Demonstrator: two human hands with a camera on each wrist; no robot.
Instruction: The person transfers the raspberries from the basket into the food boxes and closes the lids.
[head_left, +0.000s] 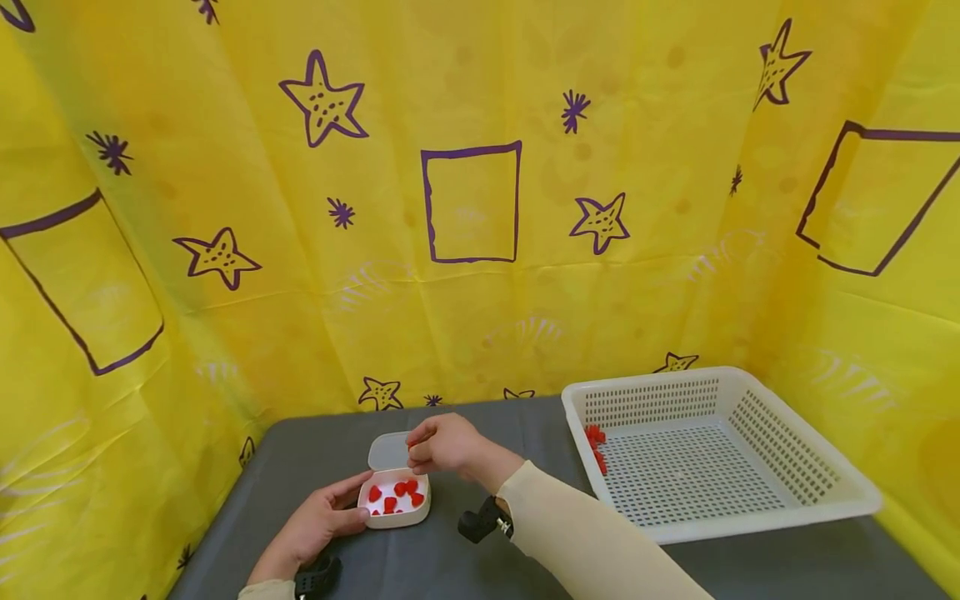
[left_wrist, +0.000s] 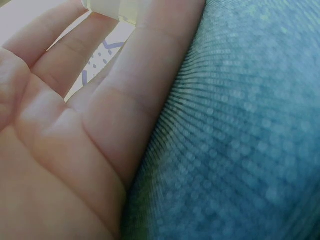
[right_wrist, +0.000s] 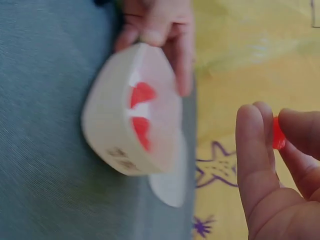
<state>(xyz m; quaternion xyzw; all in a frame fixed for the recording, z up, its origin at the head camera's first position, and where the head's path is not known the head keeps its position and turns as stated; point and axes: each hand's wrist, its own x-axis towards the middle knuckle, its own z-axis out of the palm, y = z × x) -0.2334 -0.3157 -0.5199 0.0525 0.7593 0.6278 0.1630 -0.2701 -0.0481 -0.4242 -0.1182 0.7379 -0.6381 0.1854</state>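
Currently, the right hand (head_left: 448, 443) pinches a small red piece (right_wrist: 278, 134); the left hand (head_left: 318, 521) grips a rounded cream box (head_left: 403, 521); grey tabletop (head_left: 532, 435) separates it from the white slotted basket (head_left: 780, 442).

I saw the left hand (head_left: 322, 518) hold a small white box (head_left: 397, 521) on the gray tabletop (head_left: 442, 567). Its lid (head_left: 387, 452) was open, and red pieces (head_left: 390, 504) lay inside. Near it, the right hand (head_left: 447, 444) pinched a red bit (head_left: 410, 447). More red things (head_left: 596, 435) sat in the big white basket (head_left: 697, 479), by its left wall. Behind, I saw a yellow curtain (head_left: 465, 333) with purple stars (head_left: 324, 104).
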